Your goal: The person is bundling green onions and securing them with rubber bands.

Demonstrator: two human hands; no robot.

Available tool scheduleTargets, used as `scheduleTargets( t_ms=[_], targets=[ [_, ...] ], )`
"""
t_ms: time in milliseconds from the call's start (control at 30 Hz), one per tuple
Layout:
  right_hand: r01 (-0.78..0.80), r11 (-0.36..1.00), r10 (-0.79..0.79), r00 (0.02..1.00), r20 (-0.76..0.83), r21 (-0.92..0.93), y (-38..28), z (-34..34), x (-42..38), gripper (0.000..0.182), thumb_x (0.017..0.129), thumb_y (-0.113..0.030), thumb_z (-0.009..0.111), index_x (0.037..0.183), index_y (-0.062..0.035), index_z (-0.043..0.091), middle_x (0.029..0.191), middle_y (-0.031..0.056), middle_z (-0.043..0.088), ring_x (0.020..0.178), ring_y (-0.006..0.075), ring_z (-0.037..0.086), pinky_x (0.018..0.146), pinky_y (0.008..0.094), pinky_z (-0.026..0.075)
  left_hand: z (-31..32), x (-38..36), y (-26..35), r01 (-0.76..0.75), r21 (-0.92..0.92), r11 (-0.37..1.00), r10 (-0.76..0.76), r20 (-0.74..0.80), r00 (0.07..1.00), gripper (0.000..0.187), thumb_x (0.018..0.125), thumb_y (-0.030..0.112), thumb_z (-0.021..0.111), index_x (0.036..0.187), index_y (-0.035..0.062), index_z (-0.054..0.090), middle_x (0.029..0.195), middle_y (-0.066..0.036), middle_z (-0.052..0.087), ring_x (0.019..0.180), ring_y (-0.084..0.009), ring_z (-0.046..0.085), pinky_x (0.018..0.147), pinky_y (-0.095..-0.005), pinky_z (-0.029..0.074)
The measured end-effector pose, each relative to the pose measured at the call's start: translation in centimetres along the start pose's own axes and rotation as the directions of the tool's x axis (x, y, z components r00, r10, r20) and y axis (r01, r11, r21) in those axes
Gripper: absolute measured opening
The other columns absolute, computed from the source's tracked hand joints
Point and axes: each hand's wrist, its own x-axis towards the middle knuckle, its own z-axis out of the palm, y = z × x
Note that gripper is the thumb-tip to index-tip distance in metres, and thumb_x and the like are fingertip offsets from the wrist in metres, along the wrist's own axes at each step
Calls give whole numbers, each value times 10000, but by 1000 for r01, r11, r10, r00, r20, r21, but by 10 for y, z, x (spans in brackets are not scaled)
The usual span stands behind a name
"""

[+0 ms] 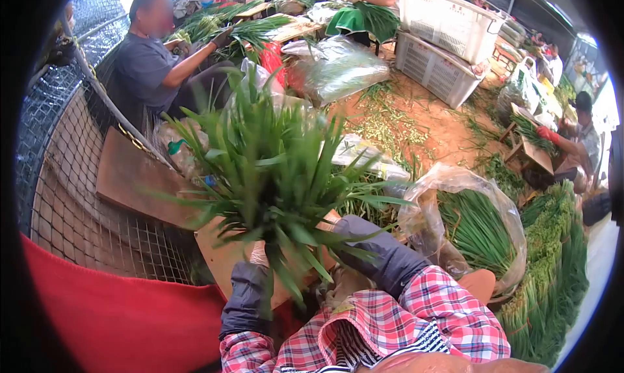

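Note:
I hold an upright bunch of long green leaves [273, 171] in front of me, its tips fanning out and blurred. My left hand [248, 295], in a dark glove, grips the base of the bunch from below. My right hand [367, 246], also in a dark glove, presses against the lower right side of the bunch. Both arms wear red plaid sleeves. A wooden board [221, 256] lies under the hands.
A clear plastic bag [474, 223] of green stalks sits at my right, beside a long heap of greens [552, 269]. White crates [448, 22] stand far back. A person in grey [146, 64] works at the left by a wire mesh fence [71, 204]. Another person sits far right.

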Motion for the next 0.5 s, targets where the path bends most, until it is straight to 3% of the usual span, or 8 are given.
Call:
scheduleTargets(
  t_ms=[200, 267, 300, 367, 400, 433, 500],
  targets=[
    [-100, 959, 101, 995, 10, 264, 16, -2, -21, 670, 690, -209, 664, 1272, -40, 378, 1148, 127, 536, 1033, 258, 538, 841, 371, 454, -40, 11, -39, 161, -245, 956, -123, 165, 979, 442, 905, 282, 476, 1287, 75, 394, 1284, -99, 439, 1128, -263, 466, 953, -412, 406],
    [-116, 939, 117, 993, 18, 323, 22, -1, -29, 595, 734, -198, 630, 1259, -45, 397, 1145, 119, 539, 1022, 253, 544, 825, 377, 464, -49, 6, -53, 138, -289, 947, -94, 158, 983, 429, 924, 284, 445, 1291, 70, 389, 1296, -105, 430, 1135, -269, 461, 959, -415, 402],
    [-120, 927, 123, 992, 14, 356, 24, -2, -28, 558, 756, -193, 613, 1253, -48, 407, 1143, 115, 541, 1017, 250, 546, 816, 380, 469, -62, 5, -71, 104, -262, 959, -85, 86, 993, 421, 919, 283, 455, 1277, 67, 409, 1286, -108, 443, 1135, -268, 463, 951, -411, 406],
    [-118, 894, 130, 992, 1, 432, 32, -1, -24, 484, 800, -182, 580, 1241, -53, 426, 1140, 107, 544, 1007, 244, 552, 800, 386, 479, -25, 1, -54, 9, -40, 999, -10, -18, 1000, 478, 861, 310, 517, 1257, 58, 428, 1224, -123, 487, 1092, -275, 496, 912, -399, 423],
    [-111, 865, 136, 991, -15, 490, 35, -1, -23, 448, 822, -177, 563, 1234, -56, 436, 1139, 103, 545, 1001, 242, 554, 791, 389, 484, -2, 0, -42, -63, 179, 982, 71, -40, 997, 508, 832, 324, 548, 1247, 53, 438, 1194, -130, 509, 1070, -278, 512, 893, -393, 431],
    [-95, 820, 141, 989, -38, 564, 42, 1, -24, 413, 844, -171, 546, 1228, -58, 446, 1137, 99, 547, 996, 239, 557, 783, 392, 489, 23, -4, -25, -133, 428, 894, 160, -29, 987, 538, 803, 338, 579, 1237, 49, 448, 1163, -138, 531, 1049, -281, 529, 873, -388, 439],
    [-65, 676, 221, 968, -117, 734, 55, 6, -26, 415, 850, -210, 557, 1226, -64, 460, 1168, 101, 539, 1009, 243, 551, 805, 404, 482, 76, -8, 26, -276, 849, 450, 283, 157, 946, 599, 745, 365, 641, 1218, 40, 467, 1102, -153, 574, 1006, -288, 562, 834, -376, 456]
  ],
)
